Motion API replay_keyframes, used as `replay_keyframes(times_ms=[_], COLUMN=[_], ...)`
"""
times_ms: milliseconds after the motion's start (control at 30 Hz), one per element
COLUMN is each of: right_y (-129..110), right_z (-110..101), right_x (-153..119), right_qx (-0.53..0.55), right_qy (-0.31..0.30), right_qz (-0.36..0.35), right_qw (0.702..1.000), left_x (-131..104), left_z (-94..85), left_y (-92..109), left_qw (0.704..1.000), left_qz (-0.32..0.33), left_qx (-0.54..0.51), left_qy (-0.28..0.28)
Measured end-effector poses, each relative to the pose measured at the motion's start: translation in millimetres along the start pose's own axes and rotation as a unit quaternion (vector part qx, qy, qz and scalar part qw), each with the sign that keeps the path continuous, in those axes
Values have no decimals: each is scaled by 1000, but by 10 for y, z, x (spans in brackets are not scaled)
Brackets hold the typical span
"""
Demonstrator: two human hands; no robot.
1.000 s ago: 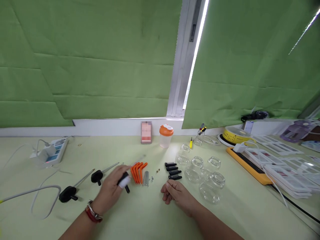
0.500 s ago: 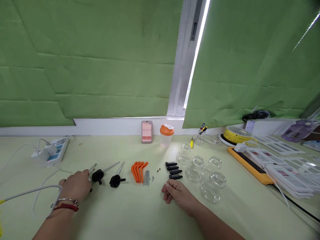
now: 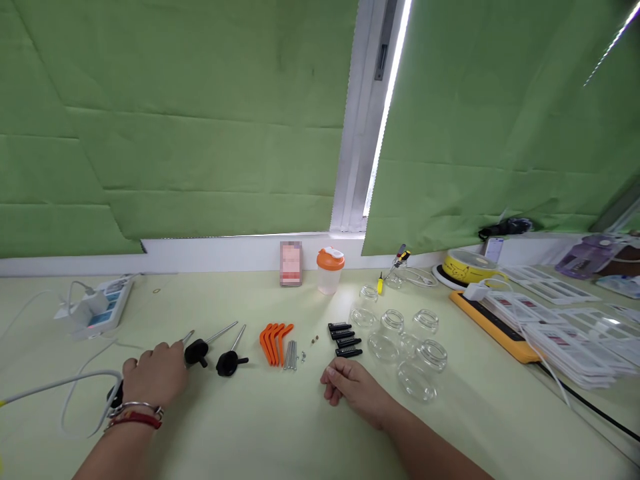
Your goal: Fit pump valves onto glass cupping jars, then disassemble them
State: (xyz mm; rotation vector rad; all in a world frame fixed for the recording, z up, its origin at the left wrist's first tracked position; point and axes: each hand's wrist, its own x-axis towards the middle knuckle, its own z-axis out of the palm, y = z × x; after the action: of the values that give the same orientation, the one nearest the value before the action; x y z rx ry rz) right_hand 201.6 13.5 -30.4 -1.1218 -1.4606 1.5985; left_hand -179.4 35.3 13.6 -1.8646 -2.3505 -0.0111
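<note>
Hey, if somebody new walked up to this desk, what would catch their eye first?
Most likely the green blinds, which cover most of the upper view. On the table, the orange pieces near the middle stand out, with clear jars to their right. At the left, the left hand is beside two black parts with rods.

Two black rounded plastic parts (image 3: 229, 363), straight metal rods (image 3: 239, 338) angled away, lie side by side; third part (image 3: 116, 394), leftmost, mostly covered.

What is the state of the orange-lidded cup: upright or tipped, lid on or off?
Upright, lid on: the cup stands base-down, orange lid on top. I cannot tell if its white flap is shut.
</note>
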Motion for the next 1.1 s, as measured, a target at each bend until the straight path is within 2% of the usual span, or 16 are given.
replay_keyframes(times_ms=[133, 233, 333, 400, 467, 667, 833, 933, 1033, 1100], right_y=[2, 2, 0, -2, -4, 13, 26, -12, -94, -152], right_z=[1, 2, 2, 1, 1, 59, 159, 186, 211, 236], right_x=[3, 5, 4, 2, 3, 10, 54, 124, 238, 338], right_qx=[0, -1, -4, -7, -9, -25, -88, -241, -413, -498], right_qy=[-2, -1, -2, -2, -2, 15, 54, 73, 100, 108], right_qz=[0, -1, -1, -1, -3, -9, -7, -33, -63, -47], right_qw=[1000, 1000, 1000, 1000, 1000, 1000, 995, 967, 903, 859], left_x=[-54, -82, -104, -124, -149, -188, -177, -177, -185, -190], left_z=[-100, -155, -130, -69, 5, 116, 145, 176, 188, 183], left_y=[95, 212, 369, 478, 571, 665, 659, 674, 691, 701], left_qw=[1000, 995, 980, 964, 952, 946, 944, 943, 945, 948], left_qz=[10, 34, 119, 189, 216, 222, 219, 225, 227, 226], left_qx=[7, 1, -59, -132, -197, -238, -246, -246, -235, -222], left_qy=[16, 91, 148, 130, 94, -4, -6, 6, 9, 16])
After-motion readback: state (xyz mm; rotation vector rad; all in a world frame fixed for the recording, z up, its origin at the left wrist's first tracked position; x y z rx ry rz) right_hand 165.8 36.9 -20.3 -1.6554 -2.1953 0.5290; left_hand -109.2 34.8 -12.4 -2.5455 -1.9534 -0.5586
